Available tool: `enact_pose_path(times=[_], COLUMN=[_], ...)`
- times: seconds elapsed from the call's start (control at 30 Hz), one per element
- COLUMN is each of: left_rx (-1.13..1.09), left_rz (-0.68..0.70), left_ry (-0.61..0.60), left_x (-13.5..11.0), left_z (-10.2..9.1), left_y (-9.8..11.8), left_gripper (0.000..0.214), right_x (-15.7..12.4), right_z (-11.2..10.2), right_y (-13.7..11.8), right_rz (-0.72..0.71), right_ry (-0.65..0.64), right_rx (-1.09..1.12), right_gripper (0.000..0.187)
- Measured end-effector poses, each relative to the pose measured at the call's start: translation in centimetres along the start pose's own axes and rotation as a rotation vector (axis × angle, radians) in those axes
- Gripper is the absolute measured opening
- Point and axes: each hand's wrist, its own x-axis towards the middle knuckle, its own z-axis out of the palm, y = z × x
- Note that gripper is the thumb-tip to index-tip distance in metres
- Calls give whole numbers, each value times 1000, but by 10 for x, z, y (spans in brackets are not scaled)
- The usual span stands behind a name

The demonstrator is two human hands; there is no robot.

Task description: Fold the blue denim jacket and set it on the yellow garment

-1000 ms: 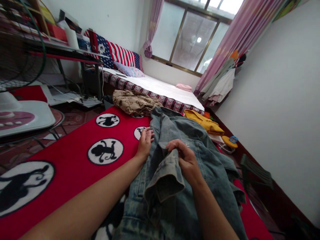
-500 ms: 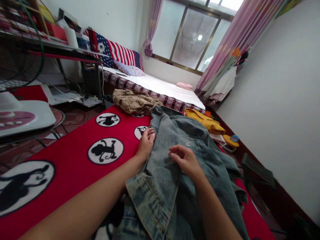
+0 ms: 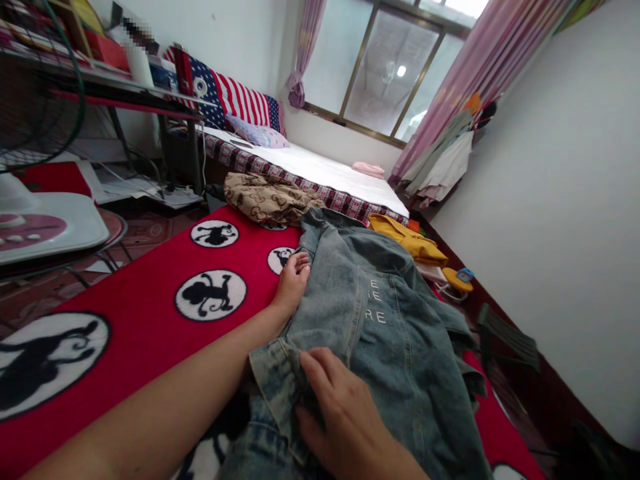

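A faded blue denim jacket [image 3: 380,353] lies spread out, with pale letters on its surface. My left hand [image 3: 293,280] rests against the jacket's left edge, its fingers loosely bent and apart, with no cloth visibly gripped. Lower down, my right hand [image 3: 345,413] has its thumb and fingers around a fold of the jacket near the cuff-like band at the bottom left. Part of that fold is hidden under the fingers. Beneath the jacket is a red blanket [image 3: 150,287] with black figures in white circles.
Beyond the jacket lie a brown patterned cloth [image 3: 270,197] and a yellow garment [image 3: 407,239]. A fan base [image 3: 50,227] stands on a stool at left, near a cluttered desk [image 3: 125,97]. A bed [image 3: 310,160] is below the window; a dark green chair [image 3: 507,337] is at right.
My right hand has moved down and toward the jacket's lower left, taking hold of a fold there. The flap that lay over the front is turned back, uncovering more letters. My left hand stays put.
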Motion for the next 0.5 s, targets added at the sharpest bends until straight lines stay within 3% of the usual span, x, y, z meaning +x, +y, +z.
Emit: enact_pose_path(times=[0.07, 0.13, 0.27, 0.37, 0.4, 0.5], left_rx=[-9, -17, -26, -35, -38, -35], left_rz=[-6, -10, -23, -30, -30, -33], left_ry=[-7, -12, 3, 0, -2, 4], left_x=[0, 0, 1, 3, 3, 3], left_z=[-1, -1, -1, 1, 1, 2], left_y=[1, 1, -1, -3, -4, -5], left_gripper=[32, 32, 31, 30, 31, 30], right_x=[7, 12, 13, 7, 5, 8], right_z=[13, 10, -35, -74, -83, -91], right_y=[2, 7, 29, 45, 48, 47], right_rz=[4, 24, 166, 258, 257, 230], right_ry=[36, 86, 163, 175, 97, -352], right_rx=[8, 102, 648, 979, 1025, 974], right_gripper=[49, 32, 8, 11, 12, 16])
